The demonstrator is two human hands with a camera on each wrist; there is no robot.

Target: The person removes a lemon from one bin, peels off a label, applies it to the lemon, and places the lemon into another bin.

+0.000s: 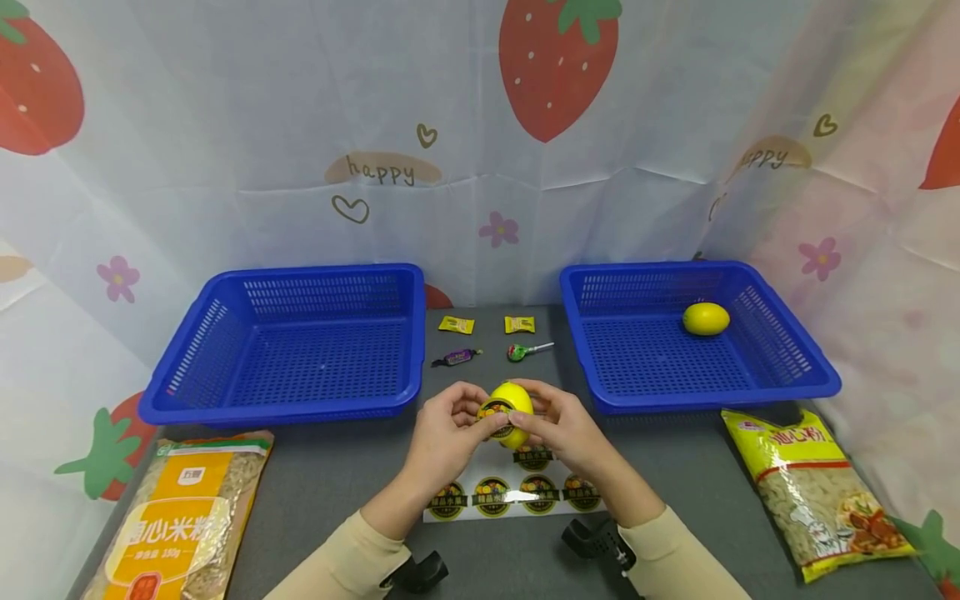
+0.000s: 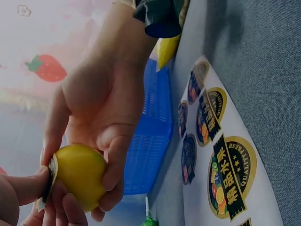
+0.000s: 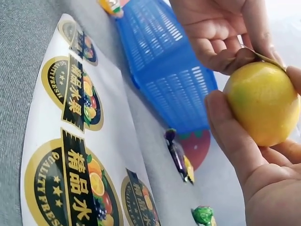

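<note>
My right hand (image 1: pixel 572 433) holds a yellow lemon (image 1: pixel 519 397) above the grey table, its fingers curled round the fruit. Against the lemon's near side, my left hand (image 1: pixel 442 429) pinches a round black-and-gold fruit sticker (image 1: pixel 495 408) between thumb and fingers. In the left wrist view the sticker (image 2: pixel 51 181) appears edge-on along the lemon's skin, part of it behind the left thumb. Right below both hands lies a white sheet (image 1: pixel 486 460) of the same stickers, partly covered by the hands in the head view.
Two blue baskets stand at the back, the left basket (image 1: pixel 281 415) and the right basket (image 1: pixel 712 398), which has another lemon (image 1: pixel 706 318) inside. Between them lie yellow-wrapped candies (image 1: pixel 519 325), a purple candy (image 1: pixel 457 357) and a green lollipop (image 1: pixel 517 352). Food bags (image 1: pixel 180 525) (image 1: pixel 817 492) flank the table.
</note>
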